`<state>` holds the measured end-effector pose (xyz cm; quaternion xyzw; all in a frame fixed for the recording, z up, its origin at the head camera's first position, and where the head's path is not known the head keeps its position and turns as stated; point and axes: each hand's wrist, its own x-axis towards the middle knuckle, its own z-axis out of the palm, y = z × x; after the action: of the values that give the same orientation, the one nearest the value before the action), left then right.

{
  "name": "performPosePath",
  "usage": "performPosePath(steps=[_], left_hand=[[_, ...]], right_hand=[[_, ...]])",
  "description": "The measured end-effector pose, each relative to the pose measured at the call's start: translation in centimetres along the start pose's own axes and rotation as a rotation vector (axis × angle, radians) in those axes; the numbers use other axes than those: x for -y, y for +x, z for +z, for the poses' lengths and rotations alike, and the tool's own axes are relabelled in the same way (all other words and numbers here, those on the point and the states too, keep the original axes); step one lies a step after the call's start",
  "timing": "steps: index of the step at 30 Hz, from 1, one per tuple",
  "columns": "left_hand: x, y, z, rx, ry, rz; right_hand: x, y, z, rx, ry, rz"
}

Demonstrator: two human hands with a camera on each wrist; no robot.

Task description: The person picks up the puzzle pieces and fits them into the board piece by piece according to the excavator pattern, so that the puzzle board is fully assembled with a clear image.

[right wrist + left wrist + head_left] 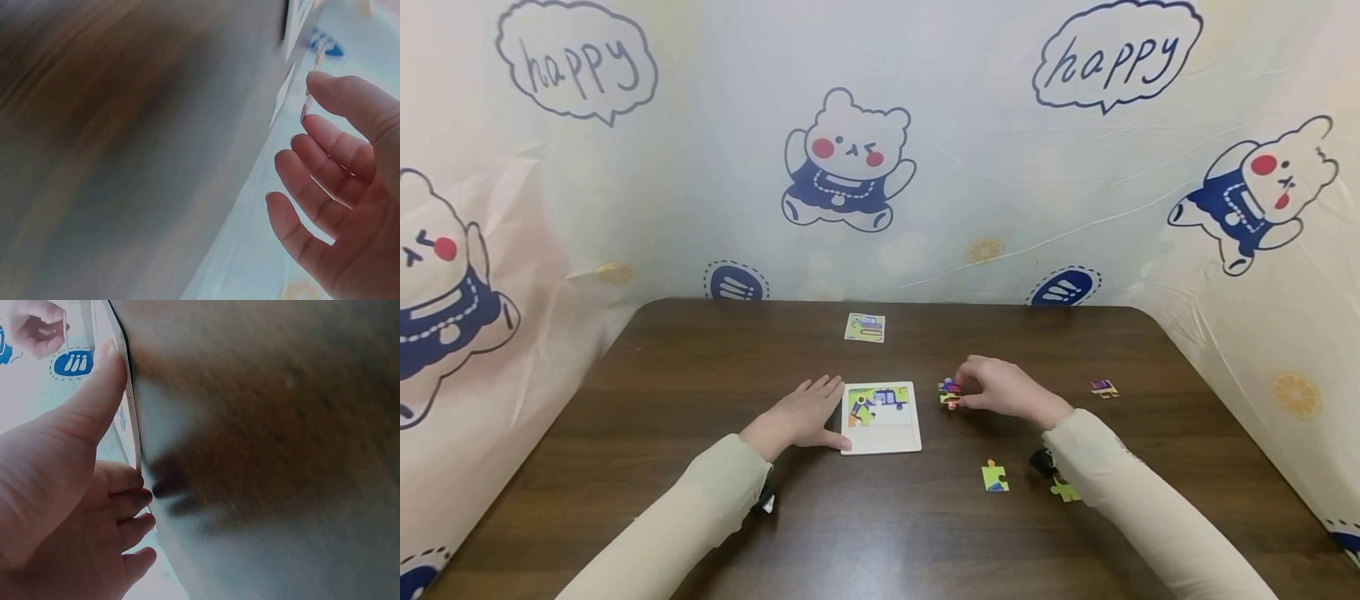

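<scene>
A square white puzzle tray [880,442] lies mid-table, with puzzle pieces [861,408] fitted in its upper and left parts; the lower right part shows bare white. My left hand [800,417] rests along the tray's left side. Its thumb [103,394] is on the near corner, and the fairly straight fingers [134,531] reach toward the far one. To the right of the tray, my right hand [1003,387] pinches a colourful puzzle piece [950,393] by its right edge between thumb and forefinger. The right wrist view shows this piece [319,59] edge-on, raised off the table, other fingers loosely bent.
Loose puzzle pieces lie on the right: a green one [995,477] nearer me, another green one [1064,490] partly under the right sleeve, and a purple-and-yellow one [1105,389] farther right. A small picture card [865,327] lies beyond the tray. A printed cloth [970,200] surrounds the brown table [700,350].
</scene>
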<state>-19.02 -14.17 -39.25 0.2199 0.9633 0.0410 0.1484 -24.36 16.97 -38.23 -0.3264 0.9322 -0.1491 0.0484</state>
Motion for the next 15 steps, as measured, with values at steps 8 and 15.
performPosePath(steps=[8, 15], left_hand=[[-0.1, 0.0, 0.0, -0.002, 0.004, 0.003], [-0.1, 0.0, -0.1, -0.001, 0.011, 0.000]], right_hand=[[4.5, 2.4, 1.7, 0.046, -0.056, -0.084], [6.5, 4.0, 3.2, 0.058, -0.061, -0.161]])
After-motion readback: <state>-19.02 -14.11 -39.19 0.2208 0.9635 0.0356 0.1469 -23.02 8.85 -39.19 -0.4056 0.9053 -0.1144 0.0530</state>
